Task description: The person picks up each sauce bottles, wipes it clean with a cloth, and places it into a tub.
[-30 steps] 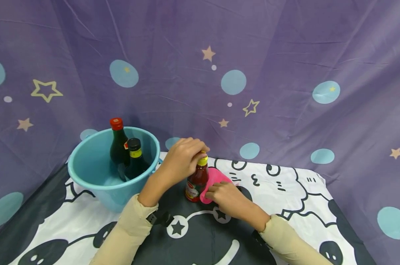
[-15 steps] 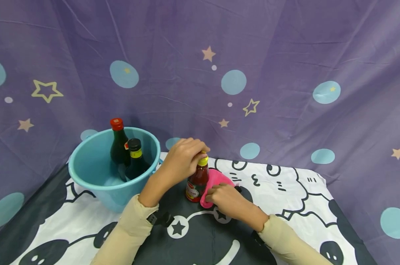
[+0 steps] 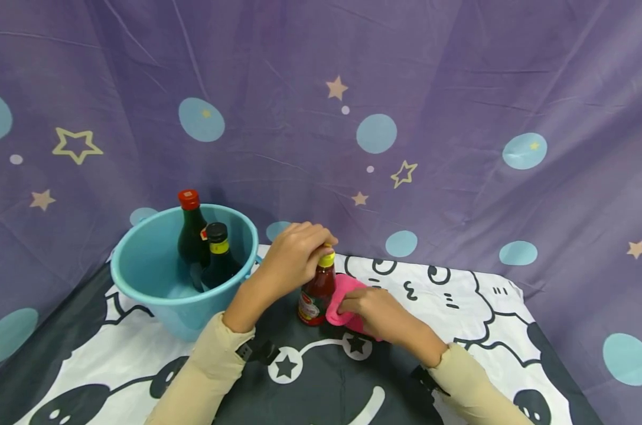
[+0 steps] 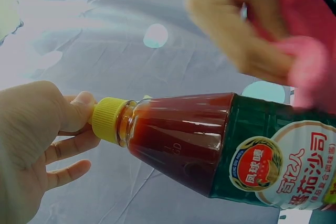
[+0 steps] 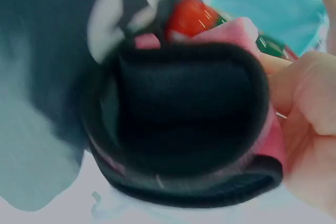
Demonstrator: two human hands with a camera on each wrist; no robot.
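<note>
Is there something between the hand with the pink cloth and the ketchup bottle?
Only the pink cloth itself: the right hand presses it against the ketchup bottle. The left hand grips the yellow cap directly, nothing between.

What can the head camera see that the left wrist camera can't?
Only the head view shows the teal bucket with two dark bottles inside, one red-capped and one black-capped, plus the cartoon tablecloth and both beige sleeves.

Only the left wrist view shows the ketchup bottle's label close up, with its tomato picture.

Both show the ketchup bottle, the left hand pinching its yellow cap, the right hand holding the pink cloth beside it, and the purple starry backdrop.
</note>
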